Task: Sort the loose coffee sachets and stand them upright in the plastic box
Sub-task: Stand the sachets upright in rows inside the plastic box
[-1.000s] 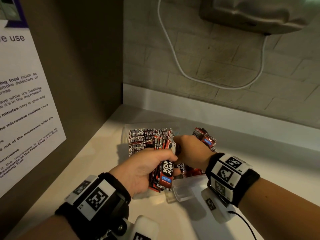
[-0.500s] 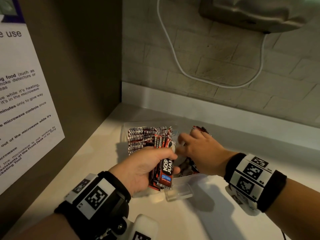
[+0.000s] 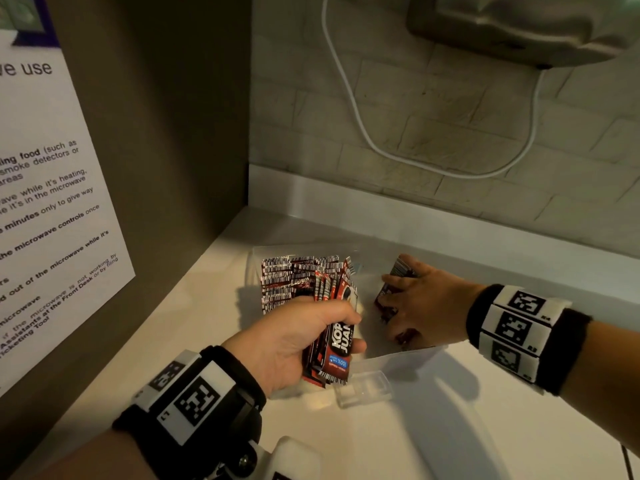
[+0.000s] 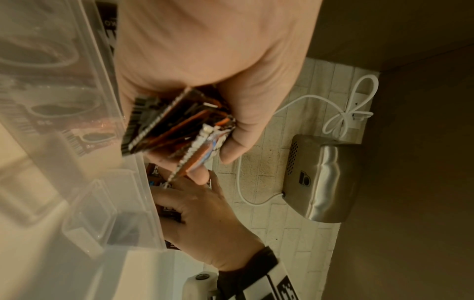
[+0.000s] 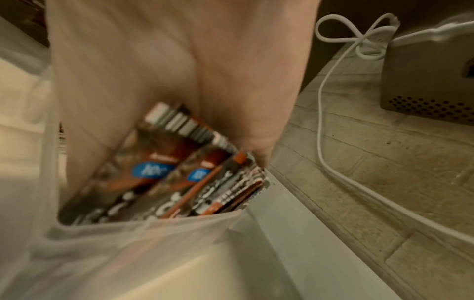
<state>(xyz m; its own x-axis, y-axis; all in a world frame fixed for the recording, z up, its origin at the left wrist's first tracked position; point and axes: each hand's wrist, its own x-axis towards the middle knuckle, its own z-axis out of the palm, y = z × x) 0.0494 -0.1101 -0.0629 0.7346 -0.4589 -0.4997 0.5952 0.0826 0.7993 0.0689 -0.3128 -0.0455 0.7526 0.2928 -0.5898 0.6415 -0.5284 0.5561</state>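
Head view: my left hand (image 3: 294, 344) grips a sorted bundle of sachets (image 3: 334, 344) over the plastic box's (image 3: 363, 388) near rim, while my right hand (image 3: 420, 306) gathers loose sachets (image 5: 164, 182) inside it; whether its fingers grip them, I cannot tell. Mid-sort, I judge; next, squaring both sets and standing them beside the upright row (image 3: 294, 275). Left cabinet panel (image 3: 156, 133) and back wall (image 3: 450, 133) crowd the box; open counter (image 3: 450, 427) lies right.

Sachet (image 3: 341, 344) reads "KOP JUAN", "100%"; wall notice (image 3: 52, 202) has "microwave controls", "Front Desk".
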